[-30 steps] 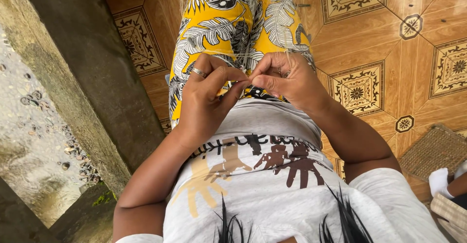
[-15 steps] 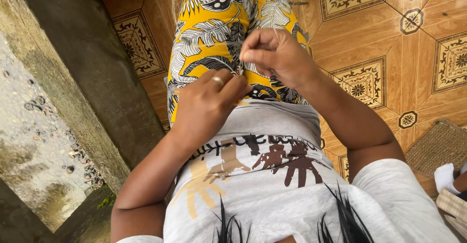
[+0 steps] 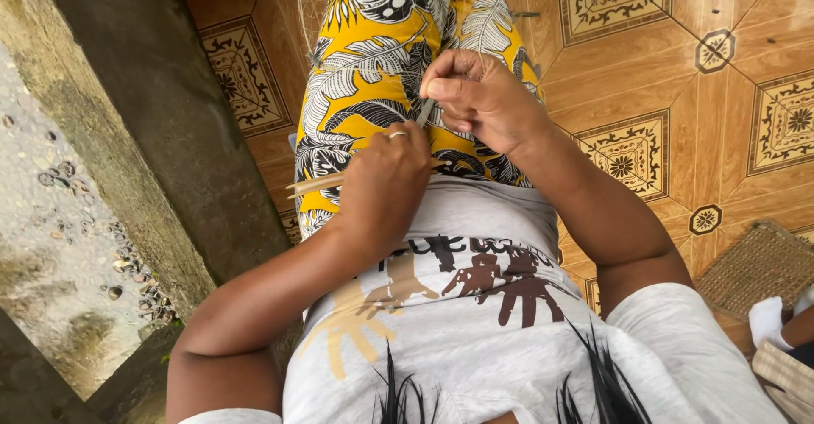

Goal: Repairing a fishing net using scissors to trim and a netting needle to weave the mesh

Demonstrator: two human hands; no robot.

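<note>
I look down at my own lap, covered by yellow cloth [image 3: 381,59] with black and white leaf prints. My left hand [image 3: 386,182], a ring on one finger, is closed around a bundle of thin pale strips [image 3: 312,184] that stick out to the left. My right hand [image 3: 475,97] sits just above it and pinches a narrow grey strand [image 3: 424,112] between thumb and fingers. The two hands are a little apart, the strand running between them. I wear a grey shirt [image 3: 475,305] printed with hand shapes.
Orange patterned floor tiles [image 3: 729,76] fill the right side. A rough concrete ledge [image 3: 127,136] runs along the left, with pebbled ground beyond it. A woven mat [image 3: 759,263] lies at the right edge, beside another person's white-socked foot [image 3: 770,318].
My right hand has lifted away from the left, drawing the strand upward. My left hand has dropped slightly toward my waist, and the pale strips now show beside it.
</note>
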